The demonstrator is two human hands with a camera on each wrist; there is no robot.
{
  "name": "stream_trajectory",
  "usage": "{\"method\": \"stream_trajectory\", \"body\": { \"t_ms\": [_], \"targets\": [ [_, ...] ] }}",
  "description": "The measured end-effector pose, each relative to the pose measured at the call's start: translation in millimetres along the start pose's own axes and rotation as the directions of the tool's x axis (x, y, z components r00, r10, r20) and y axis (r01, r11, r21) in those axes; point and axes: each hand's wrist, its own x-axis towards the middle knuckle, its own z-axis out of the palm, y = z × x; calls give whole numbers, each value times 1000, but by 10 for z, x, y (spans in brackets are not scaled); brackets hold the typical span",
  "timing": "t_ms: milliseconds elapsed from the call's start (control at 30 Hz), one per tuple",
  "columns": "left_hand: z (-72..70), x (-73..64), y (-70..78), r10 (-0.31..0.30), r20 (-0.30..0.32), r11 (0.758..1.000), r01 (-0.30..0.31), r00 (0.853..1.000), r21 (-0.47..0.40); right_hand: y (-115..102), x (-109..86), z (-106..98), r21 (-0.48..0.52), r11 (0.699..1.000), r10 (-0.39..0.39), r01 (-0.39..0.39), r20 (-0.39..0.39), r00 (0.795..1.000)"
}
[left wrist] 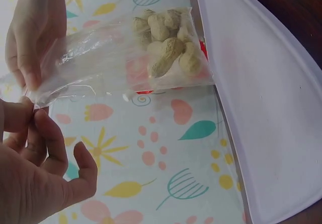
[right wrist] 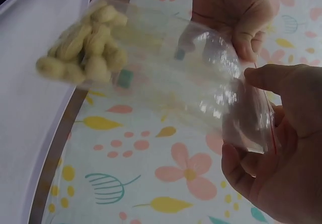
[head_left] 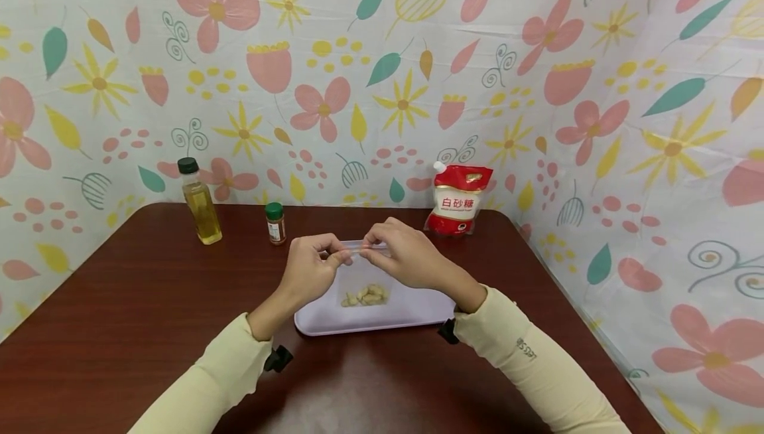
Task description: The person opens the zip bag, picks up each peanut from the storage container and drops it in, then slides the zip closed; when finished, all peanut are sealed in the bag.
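A clear zip-lock bag (right wrist: 166,73) with a red line along its top edge hangs between my two hands. Several unshelled peanuts (left wrist: 168,45) lie gathered in its bottom end. My left hand (head_left: 312,267) pinches the top edge between thumb and fingers. Close beside it, my right hand (head_left: 406,253) pinches the same edge. Below the bag, in the head view, is a pale lilac tray (head_left: 418,311); the peanut end overlaps it there. Both wrist views show the bag held up off the tray.
At the back left of the brown table (head_left: 149,301) stands an oil bottle (head_left: 203,208) with a dark cap. A small green-lidded spice jar (head_left: 276,225) is right of it. A red and white sugar bag (head_left: 458,200) stands at the back right. Flowered cloth (head_left: 358,89) hangs behind.
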Motion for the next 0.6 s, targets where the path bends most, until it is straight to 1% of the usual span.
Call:
{"method": "stream_trajectory", "body": {
  "t_ms": [100, 200, 400, 600],
  "targets": [
    [-28, -6, 3, -41, -15, 999, 41, 999, -12, 49, -36, -19, 9, 1000, 25, -25, -7, 1000],
    [-53, -6, 7, -78, -11, 997, 77, 997, -27, 96, -77, -39, 23, 999, 28, -28, -22, 999],
    [-82, -7, 38, -103, 3, 994, 103, 995, -35, 188, -155, -47, 41, 999, -3, 5, -53, 999],
    [-106, -24, 29, -131, 3, 991, 131, 991, -32, 256, -237, -48, 45, 999, -14, 18, -90, 996]
  ]
}}
